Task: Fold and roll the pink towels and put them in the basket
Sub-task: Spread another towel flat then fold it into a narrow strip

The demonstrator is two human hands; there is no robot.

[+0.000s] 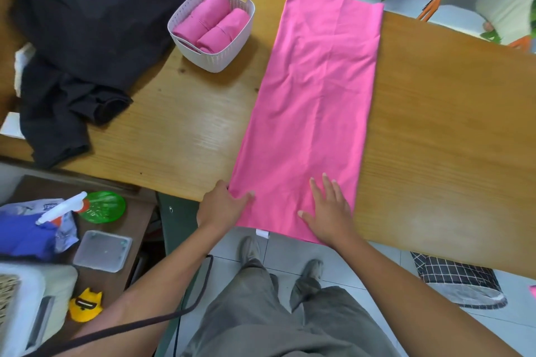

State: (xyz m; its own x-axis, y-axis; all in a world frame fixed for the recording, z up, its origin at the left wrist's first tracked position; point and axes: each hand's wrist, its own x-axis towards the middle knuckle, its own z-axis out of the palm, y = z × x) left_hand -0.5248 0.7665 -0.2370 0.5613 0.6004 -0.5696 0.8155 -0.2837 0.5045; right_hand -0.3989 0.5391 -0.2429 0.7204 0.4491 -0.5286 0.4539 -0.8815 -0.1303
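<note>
Your table carries everything, a long wooden top running across the view. A heap of black clothing covers its far left part. The pink towel lies folded into a long strip across the table, its far end reaching the far edge and its near end at the edge in front of you. Left of the towel, well apart, sits the white basket with two rolled pink towels side by side inside. Your right hand lies flat on the towel's near end, grip released, fingers spread. Your left hand presses the near left corner, grip released too, fingers straight on the cloth.
</note>
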